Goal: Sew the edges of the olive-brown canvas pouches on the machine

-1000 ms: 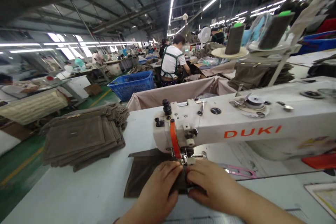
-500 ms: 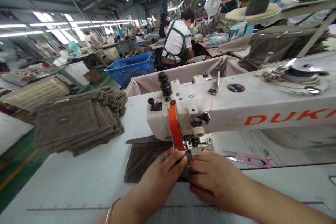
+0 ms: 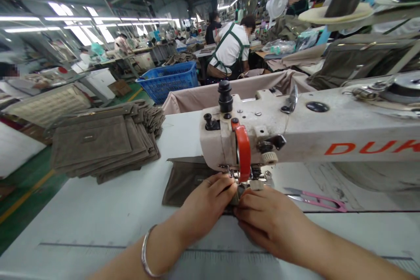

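A dark olive-brown fabric panel (image 3: 187, 183) with a small label lies flat on the pale table, its right part running under the head of a sewing machine (image 3: 262, 124). My left hand (image 3: 208, 199) is on the panel, fingertips pinched close together just left of the presser foot. Facing it, my right hand (image 3: 267, 216) has its fingers curled over the panel's near right edge, in front of the foot. An orange guard strip (image 3: 243, 153) hangs over the fingertips. The needle and the stitched edge are hidden by the hands.
Pink-handled thread snips (image 3: 323, 201) lie right of my right hand. A pile of similar panels (image 3: 98, 144) stands at the left. Beyond the table are a cloth-lined bin (image 3: 187, 100), a blue basket (image 3: 169, 81) and a co-worker in a white shirt (image 3: 229, 48). A ruler line marks the front.
The view has shifted, so the machine appears farther right. The panel has slid slightly forward under the machine head, and both hands have stayed on it close to the presser foot.
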A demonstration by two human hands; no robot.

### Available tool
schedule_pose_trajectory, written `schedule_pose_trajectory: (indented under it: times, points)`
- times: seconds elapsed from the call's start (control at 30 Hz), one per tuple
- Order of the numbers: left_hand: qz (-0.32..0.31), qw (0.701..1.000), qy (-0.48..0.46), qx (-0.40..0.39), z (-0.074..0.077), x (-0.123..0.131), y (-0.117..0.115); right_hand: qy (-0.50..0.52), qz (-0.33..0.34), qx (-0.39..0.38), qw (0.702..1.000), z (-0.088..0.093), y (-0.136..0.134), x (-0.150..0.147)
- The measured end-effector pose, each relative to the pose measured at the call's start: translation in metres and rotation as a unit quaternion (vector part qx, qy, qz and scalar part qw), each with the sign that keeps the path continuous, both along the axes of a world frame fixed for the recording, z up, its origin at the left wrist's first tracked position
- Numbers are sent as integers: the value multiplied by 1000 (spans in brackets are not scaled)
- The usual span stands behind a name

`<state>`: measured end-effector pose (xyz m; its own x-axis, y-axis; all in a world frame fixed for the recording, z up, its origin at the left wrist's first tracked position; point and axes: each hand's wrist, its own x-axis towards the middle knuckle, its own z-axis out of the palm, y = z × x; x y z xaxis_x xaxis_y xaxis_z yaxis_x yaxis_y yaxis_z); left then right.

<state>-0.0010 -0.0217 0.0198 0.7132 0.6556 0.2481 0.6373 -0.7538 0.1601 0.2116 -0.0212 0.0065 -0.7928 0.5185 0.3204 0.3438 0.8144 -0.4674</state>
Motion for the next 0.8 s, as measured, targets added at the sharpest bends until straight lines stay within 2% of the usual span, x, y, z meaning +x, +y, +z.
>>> schedule_pose_trajectory:
  times: [0.13, 0.3, 0.53, 0.8]
  points:
    - [4, 999, -19, 32, -2, -1, -8, 5, 7, -12, 1000, 4, 4, 3]
    - [-24, 997, -60, 52, -9, -9, -18, 22, 26, -36, 999, 10, 13, 17]
    - [-24, 994, -108, 22, -9, -10, -14, 18, 6, -27, 999, 12, 15, 21]
    - [-42, 994, -101, 7, -7, -8, -15, 12, -5, -12, 1000, 6, 13, 16]
